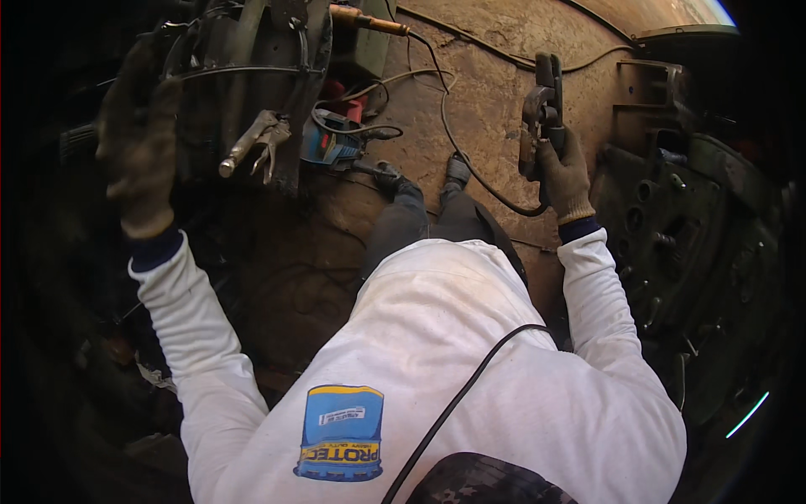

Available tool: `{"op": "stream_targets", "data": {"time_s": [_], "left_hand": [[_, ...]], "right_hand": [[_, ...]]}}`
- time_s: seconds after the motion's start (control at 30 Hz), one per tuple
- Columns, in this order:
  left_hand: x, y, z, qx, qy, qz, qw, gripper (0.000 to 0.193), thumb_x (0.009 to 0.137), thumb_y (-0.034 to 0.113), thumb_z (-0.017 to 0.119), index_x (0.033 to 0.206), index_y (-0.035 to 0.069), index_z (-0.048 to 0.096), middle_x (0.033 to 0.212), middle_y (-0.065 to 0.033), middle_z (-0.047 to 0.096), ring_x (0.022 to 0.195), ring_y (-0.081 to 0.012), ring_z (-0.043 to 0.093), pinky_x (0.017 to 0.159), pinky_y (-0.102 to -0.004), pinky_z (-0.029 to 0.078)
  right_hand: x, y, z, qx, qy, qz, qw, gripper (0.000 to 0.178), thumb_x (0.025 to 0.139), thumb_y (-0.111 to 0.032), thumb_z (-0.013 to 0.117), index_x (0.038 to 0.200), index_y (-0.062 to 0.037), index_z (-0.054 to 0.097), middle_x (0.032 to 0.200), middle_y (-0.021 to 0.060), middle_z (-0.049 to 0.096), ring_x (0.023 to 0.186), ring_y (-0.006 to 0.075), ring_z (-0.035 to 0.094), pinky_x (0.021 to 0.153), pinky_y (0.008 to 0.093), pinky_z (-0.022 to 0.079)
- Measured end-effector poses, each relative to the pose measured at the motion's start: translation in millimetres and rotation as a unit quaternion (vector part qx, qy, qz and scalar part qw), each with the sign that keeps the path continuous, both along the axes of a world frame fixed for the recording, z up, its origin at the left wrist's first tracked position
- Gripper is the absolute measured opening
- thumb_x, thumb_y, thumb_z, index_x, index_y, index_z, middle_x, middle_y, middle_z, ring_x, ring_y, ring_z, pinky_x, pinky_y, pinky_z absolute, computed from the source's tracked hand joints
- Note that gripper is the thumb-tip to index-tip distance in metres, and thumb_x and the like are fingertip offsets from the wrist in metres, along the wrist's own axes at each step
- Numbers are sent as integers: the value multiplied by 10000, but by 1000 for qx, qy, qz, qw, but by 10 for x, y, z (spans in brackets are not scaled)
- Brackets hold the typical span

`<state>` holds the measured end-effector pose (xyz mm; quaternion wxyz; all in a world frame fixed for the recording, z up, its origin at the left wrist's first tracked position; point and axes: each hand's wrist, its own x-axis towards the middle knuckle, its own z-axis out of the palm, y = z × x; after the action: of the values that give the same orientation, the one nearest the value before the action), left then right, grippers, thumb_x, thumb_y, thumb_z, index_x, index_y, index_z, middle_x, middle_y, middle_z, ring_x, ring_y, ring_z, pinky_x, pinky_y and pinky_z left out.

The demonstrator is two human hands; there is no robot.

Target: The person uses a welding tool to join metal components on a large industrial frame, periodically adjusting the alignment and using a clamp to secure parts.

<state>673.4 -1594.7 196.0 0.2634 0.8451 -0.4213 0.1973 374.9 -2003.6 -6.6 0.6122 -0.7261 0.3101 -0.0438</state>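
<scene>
My right hand [567,172], in a brown work glove, is closed around a dark hand-held tool [532,118]. A black cable meets the tool's lower end; its exact kind is unclear. To the left, my gloved left hand [141,147] is raised, slightly blurred, with fingers stretched out and nothing visible in it. It is beside a dark metal frame [243,71] with curved bars. Metal locking pliers [256,144] sit at the frame's lower edge, nearer its right side. An orange-handled tool [369,18] with a cord lies at the frame's upper right.
A blue power tool [330,144] rests on the brown floor [495,84] left of my feet. Cables [449,109] loop across the floor. Dark green machinery [672,218] with holes and bolts stands at the right. Another cord [470,391] crosses my white shirt.
</scene>
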Motion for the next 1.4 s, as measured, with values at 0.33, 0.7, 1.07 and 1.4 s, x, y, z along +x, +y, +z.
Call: {"op": "stream_targets", "data": {"time_s": [0.33,0.7,1.07,1.4], "left_hand": [[-2818,316,-1395,119,421,177,882,218,894,117,744,1090,20,736,1091,-157,739,912,-342,722,806,-413,581],[-458,-193,-4569,-311,604,615,400,398,1010,285,640,1362,102,618,1329,-109,682,1156,-262,664,952,-387,523],[-1848,-1214,-3211,-258,735,202,593,282,904,66,728,1182,24,698,1064,-50,719,938,-133,669,852,-273,546],[-2133,-862,-3063,58,752,79,652,324,870,85,731,1192,51,719,1045,-45,734,948,-127,668,840,-283,537]], "right_hand": [[-32,-46,-439,87,87,-66,990,332,928,-123,703,1216,6,598,968,70,670,785,140,677,657,303,577],[-17,-622,-517,346,174,-19,922,434,925,-153,665,1296,55,582,938,103,684,831,228,724,756,374,613],[528,-162,-1366,666,113,14,737,408,985,-200,667,1339,-13,587,1259,170,657,1158,358,654,1014,504,552],[632,1018,-2019,598,259,-26,758,303,996,-265,639,1189,-32,655,951,87,673,825,219,676,754,339,573]]}}
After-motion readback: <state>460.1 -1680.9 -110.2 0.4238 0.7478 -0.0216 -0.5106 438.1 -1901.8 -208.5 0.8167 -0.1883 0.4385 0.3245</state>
